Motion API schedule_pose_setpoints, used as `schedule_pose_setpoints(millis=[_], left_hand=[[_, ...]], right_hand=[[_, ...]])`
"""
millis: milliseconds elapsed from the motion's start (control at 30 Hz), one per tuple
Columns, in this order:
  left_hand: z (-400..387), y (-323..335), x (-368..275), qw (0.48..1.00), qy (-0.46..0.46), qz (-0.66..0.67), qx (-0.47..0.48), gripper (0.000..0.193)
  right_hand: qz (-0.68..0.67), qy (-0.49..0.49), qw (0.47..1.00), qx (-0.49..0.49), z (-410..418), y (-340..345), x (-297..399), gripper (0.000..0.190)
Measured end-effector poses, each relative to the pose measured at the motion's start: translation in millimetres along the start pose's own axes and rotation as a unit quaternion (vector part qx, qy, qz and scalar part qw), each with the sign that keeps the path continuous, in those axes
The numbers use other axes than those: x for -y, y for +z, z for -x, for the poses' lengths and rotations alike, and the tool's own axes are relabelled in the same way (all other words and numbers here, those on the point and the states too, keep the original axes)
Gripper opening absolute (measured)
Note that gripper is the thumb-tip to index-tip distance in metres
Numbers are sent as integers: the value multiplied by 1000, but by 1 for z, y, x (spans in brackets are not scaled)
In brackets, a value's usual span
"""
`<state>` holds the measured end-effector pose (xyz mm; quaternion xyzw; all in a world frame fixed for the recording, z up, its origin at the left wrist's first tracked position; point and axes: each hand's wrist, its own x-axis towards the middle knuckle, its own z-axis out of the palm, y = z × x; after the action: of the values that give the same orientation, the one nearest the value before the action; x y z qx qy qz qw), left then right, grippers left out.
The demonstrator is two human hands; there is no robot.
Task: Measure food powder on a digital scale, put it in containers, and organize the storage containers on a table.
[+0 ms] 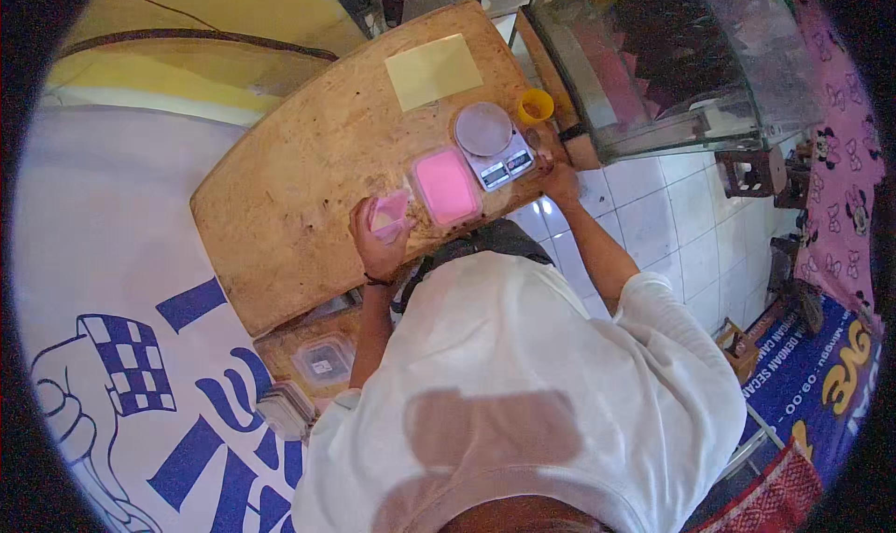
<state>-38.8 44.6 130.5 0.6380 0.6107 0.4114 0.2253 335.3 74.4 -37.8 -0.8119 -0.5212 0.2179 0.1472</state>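
Note:
My left hand (381, 242) holds a small clear plastic bag (390, 214) with a pale pink tint, above the near edge of the wooden table. Just right of it stands a plastic container (446, 186) filled with something bright pink. Beside that lies a digital kitchen scale (495, 169) with a bare round plate (484, 129). My right hand (558, 177) is at the table edge by the scale's lower right corner; its fingers are too small and blurred to tell whether they hold anything. A yellow cup (536, 106) stands behind the scale.
A pale yellow sheet (434, 72) lies on the wooden table (301, 183) further back. A glass display case (672, 134) stands to the right, beyond the table's edge. Clear plastic containers (323, 360) and stacked lids or tubs (287, 410) sit on a lower surface at left.

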Motion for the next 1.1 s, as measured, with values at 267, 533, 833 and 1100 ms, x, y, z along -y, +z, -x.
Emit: schedule_pose_setpoints(millis=[267,533,833,1100], left_hand=[[3,11,18,1000,5,4,1,80],[3,16,26,998,-14,-45,36,80],[9,15,44,997,-71,22,-10,95],[6,20,51,998,-58,-32,12,101]], right_hand=[[70,9,995,65,-2,-2,-9,46],[-73,-39,997,6,-15,19,-42,48],[-369,16,928,-48,55,-58,46,13],[-444,-49,891,74,58,-46,104,11]])
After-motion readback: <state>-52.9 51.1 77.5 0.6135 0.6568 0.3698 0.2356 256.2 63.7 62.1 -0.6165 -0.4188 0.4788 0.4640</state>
